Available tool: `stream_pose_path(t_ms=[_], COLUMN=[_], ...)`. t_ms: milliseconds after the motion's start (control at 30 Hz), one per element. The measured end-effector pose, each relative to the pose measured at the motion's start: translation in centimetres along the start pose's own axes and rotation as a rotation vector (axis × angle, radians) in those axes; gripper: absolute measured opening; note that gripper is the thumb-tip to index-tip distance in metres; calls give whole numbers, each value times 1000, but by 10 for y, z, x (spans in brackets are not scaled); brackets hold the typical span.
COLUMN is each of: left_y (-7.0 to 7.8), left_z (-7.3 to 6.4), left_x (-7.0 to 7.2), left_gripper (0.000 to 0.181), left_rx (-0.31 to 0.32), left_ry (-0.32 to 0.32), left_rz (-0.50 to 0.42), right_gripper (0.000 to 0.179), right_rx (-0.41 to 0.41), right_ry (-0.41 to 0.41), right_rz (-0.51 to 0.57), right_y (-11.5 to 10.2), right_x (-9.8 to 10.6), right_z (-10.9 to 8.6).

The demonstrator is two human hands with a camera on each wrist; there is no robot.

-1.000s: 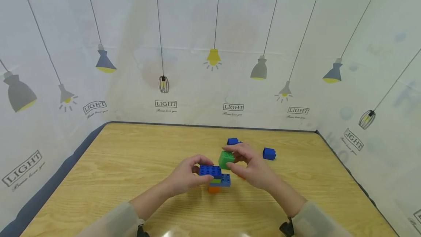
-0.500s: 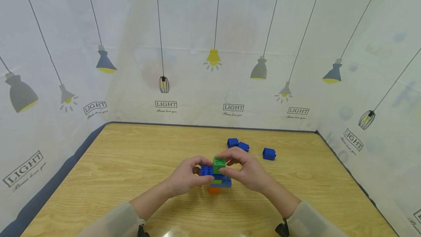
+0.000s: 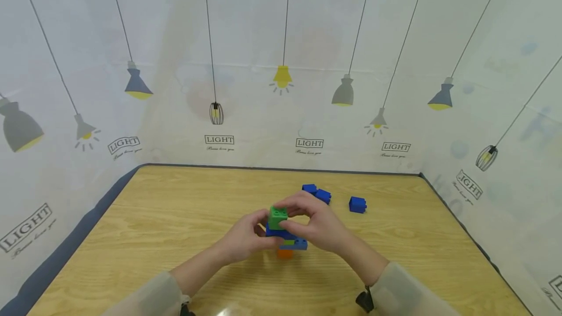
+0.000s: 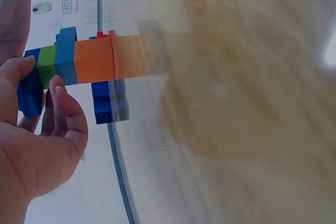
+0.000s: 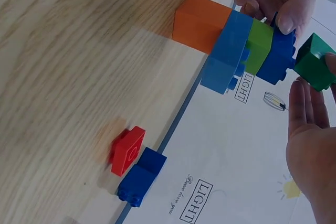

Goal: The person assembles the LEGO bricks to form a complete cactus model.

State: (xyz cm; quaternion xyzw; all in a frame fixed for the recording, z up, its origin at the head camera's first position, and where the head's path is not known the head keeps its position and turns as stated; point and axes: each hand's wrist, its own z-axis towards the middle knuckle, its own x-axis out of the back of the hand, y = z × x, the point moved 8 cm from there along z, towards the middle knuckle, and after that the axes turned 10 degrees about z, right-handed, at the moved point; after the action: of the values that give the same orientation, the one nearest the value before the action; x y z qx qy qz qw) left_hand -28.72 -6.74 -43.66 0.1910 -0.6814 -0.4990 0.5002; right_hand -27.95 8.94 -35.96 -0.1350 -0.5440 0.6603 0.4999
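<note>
Along the bottom edge of the head view, two pale sleeves [image 3: 147, 294] lead up to the hands at lower middle. The left hand [image 3: 243, 240] pinches the dark blue plastic block with round studs [image 5: 274, 56] that tops a small tower, thumb and fingers curled about its sides. The right hand [image 3: 313, 223] pinches a bright green square-sided plastic block [image 3: 278, 218] between thumb and fingers, right over that top.

Four layers look joined: an orange block [image 3: 285, 253] standing on the desk, a medium blue block [image 5: 227, 51] that juts to one side, a lime green block [image 5: 258, 47], then the dark blue one. The bright green block seems not yet seated; in the right wrist view it sits tilted at the studs, and whether it touches them I cannot tell. Probably unused so far are a red plastic brick [image 5: 127, 150], at lower left there, and three loose dark blue plastic bricks [image 3: 357, 204], right of centre in the head view, two close together and one apart.

Light wood grain covers the desk [image 3: 189, 194]. Beyond its dark blue border [image 3: 118, 187], a whitish wall covering [image 3: 246, 28] fills the upper frame, printed with hanging lamps and the word LIGHT.
</note>
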Motion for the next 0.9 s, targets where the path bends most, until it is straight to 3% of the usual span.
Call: stream_pose_path(t_ms=[267,700,900], left_y=[-4,-4,-6], left_z=[-4,-6,-5], left_x=[5,4,4], left_gripper=[44,45,43], left_rx=[1,19,29], left_ry=[-12,-19,-11], left_rz=[-4,-41,-46], right_gripper=[33,33,34], right_rx=[-16,106,130], right_ry=[-15,-60,-63], right_rz=[-52,-175,-176], right_y=[1,-4,-6], right_x=[-12,-19,-18], right_z=[9,10,7])
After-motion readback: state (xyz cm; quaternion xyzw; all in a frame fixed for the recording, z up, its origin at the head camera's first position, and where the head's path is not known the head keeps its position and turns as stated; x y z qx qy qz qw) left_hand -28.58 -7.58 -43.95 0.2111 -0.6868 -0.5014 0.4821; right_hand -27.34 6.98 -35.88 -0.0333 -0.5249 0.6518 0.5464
